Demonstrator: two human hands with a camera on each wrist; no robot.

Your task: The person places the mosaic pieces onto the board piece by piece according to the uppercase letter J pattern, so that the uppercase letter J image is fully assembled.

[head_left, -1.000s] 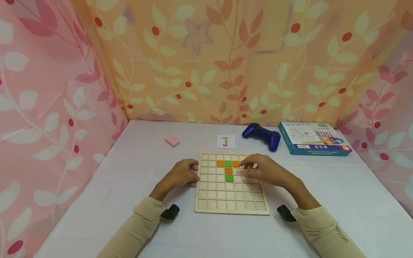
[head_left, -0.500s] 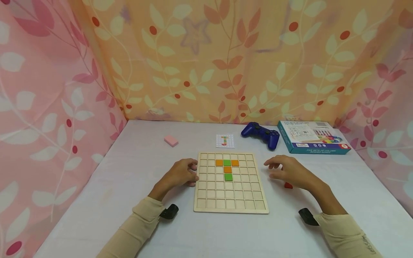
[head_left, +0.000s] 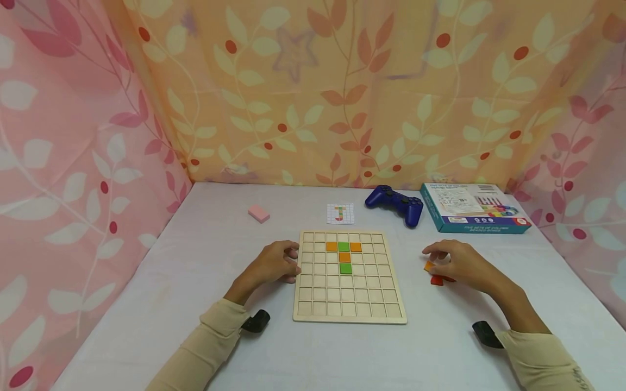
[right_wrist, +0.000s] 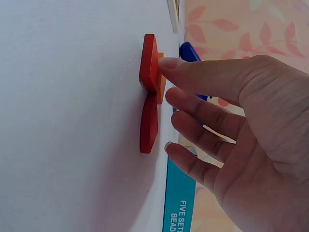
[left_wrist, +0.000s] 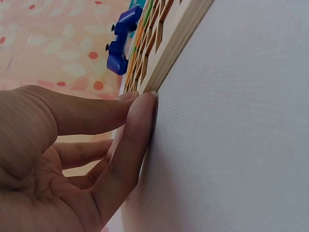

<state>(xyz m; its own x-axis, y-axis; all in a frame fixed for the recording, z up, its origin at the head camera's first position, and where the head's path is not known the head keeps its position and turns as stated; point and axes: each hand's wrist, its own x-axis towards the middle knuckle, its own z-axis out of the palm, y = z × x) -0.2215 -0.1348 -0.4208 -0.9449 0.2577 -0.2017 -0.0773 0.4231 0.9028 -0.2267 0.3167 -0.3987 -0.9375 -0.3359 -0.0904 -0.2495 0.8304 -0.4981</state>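
Note:
My left hand (head_left: pixel 276 262) is at the left edge of the wooden grid board (head_left: pixel 318 307); its fingertips rest against that edge. In the left wrist view, the thumb and a finger meet the board's side close above the cloth. On the board, orange and green square tiles form a T, including a green tile (head_left: pixel 345 269) at the foot and an orange tile (head_left: pixel 344 257) above it. My right hand (head_left: pixel 462 263) is over a loose orange tile (head_left: pixel 429 266). Its thumb tip is at that tile, with the other fingers spread. Two red pieces (right_wrist: pixel 148 123) lie beside it.
Behind the board are a small pattern card (head_left: pixel 340 214), a pink eraser-like block (head_left: pixel 258 213) and a blue game controller (head_left: pixel 394 205). A teal box (head_left: pixel 474 209) stands at the back right. Patterned cloth (head_left: pixel 274 98) hangs behind the white-covered table.
My right hand has left the orange tile at the board's top right and moved right to the loose pieces, which have come into sight. My left hand stays at the board's edge.

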